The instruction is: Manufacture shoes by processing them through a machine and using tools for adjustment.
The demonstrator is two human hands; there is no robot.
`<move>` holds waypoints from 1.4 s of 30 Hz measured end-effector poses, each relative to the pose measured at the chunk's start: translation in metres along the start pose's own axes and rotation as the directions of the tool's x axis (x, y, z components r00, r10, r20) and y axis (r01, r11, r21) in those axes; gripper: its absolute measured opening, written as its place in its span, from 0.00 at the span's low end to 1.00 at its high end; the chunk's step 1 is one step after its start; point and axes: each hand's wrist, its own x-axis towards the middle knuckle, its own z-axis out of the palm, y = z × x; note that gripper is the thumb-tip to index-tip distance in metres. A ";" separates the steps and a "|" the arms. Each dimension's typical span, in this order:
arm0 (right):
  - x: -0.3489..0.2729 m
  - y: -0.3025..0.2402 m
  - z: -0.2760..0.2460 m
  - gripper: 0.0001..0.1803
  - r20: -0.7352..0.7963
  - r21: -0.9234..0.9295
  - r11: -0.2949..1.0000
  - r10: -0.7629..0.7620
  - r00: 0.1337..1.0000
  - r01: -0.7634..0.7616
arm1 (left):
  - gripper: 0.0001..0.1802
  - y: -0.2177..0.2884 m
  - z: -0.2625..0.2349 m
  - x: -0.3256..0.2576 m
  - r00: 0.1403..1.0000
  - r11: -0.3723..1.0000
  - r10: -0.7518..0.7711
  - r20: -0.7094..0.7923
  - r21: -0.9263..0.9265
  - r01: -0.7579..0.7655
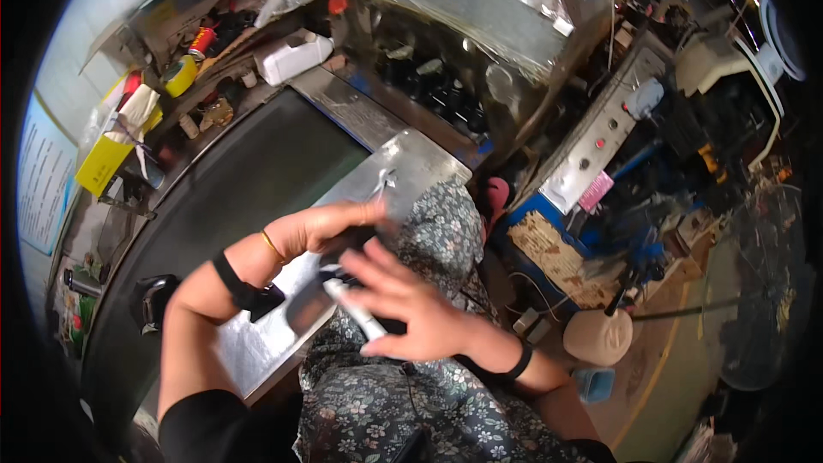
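Note:
My left hand (339, 221) reaches over a shiny metal plate in front of my lap. Its fingers curl down around something dark whose kind I cannot make out. Close below it, my right hand (410, 304) is smeared by motion, thumb and fingers apart around a dark piece with a white strip (358, 312). The metal plate (257, 345) lies beneath both hands, at the edge of a black belt (257, 159). On that belt, left of my left forearm, sits a glossy black curved part (155, 302).
A white box (294, 57), yellow tape (180, 76) and a red can (202, 42) stand on the ledge beyond the belt. Dark parts (433, 90) fill a recess under a metal hood. At right are a control panel (591, 141) and a beige container (597, 336).

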 end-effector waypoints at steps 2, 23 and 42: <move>0.012 0.016 0.009 0.25 0.049 0.207 0.974 -0.105 0.993 0.092 | 0.25 -0.003 -0.009 -0.029 0.990 0.984 -0.126 -0.067 0.121 0.133; 0.008 0.175 0.005 0.14 -0.296 -0.224 0.952 0.140 0.945 -0.211 | 0.31 0.179 -0.302 0.199 0.231 0.532 0.836 -0.499 0.839 -0.114; 0.018 0.192 0.008 0.18 -0.290 -0.176 0.968 0.123 0.949 -0.179 | 0.11 0.020 -0.390 0.251 0.384 0.801 0.596 -0.705 0.488 -0.347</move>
